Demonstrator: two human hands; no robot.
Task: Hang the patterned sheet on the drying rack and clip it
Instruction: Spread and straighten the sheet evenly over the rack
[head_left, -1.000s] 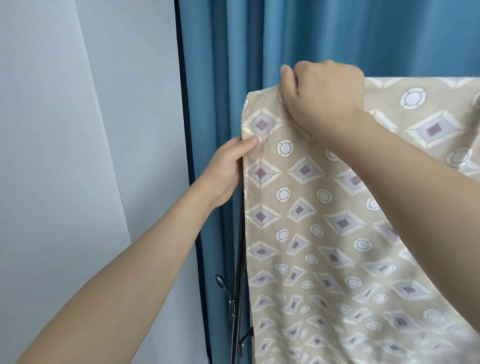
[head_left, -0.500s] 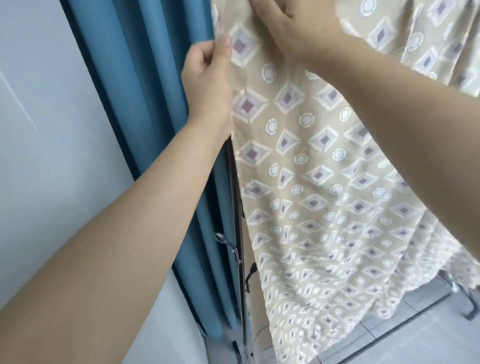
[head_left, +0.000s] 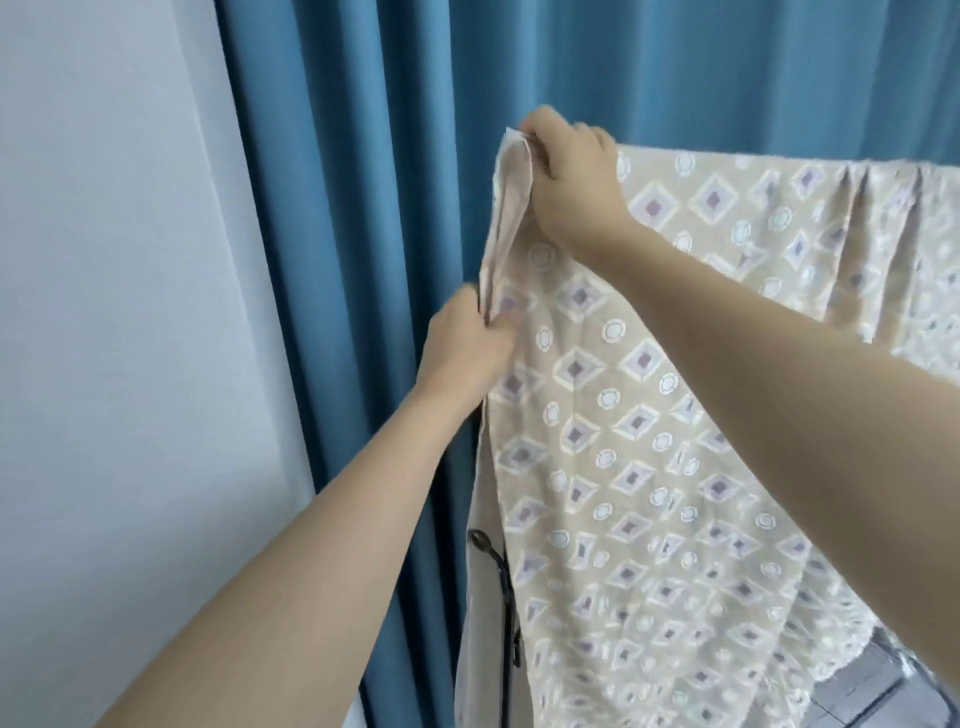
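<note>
Head view looks slightly upward at a patterned sheet (head_left: 649, 426), beige with purple-centred diamonds and white rings, draped over the top of a drying rack (head_left: 503, 613) whose dark upright post and a small hook show just below the cloth's left edge. The sheet's top fold runs level from the upper left corner off to the right, where it bunches into a few pleats, and the cloth hangs down toward a grey floor (head_left: 862, 691) at the lower right.

The right hand (head_left: 571, 182) sits at the sheet's upper left corner, its fingers (head_left: 540, 150) curled over the top edge and gripping the fabric there. Lower down, the left hand (head_left: 467, 353) holds the same side edge, its fingers (head_left: 498, 332) pressed together and pinching the doubled hem, so that the stretch of edge between the two hands shows its plain pale underside. Both bare forearms reach in from the bottom of the view.

Behind the sheet hangs a blue curtain (head_left: 363, 208) in deep folds, and a pale wall (head_left: 104, 312) fills the left side.
</note>
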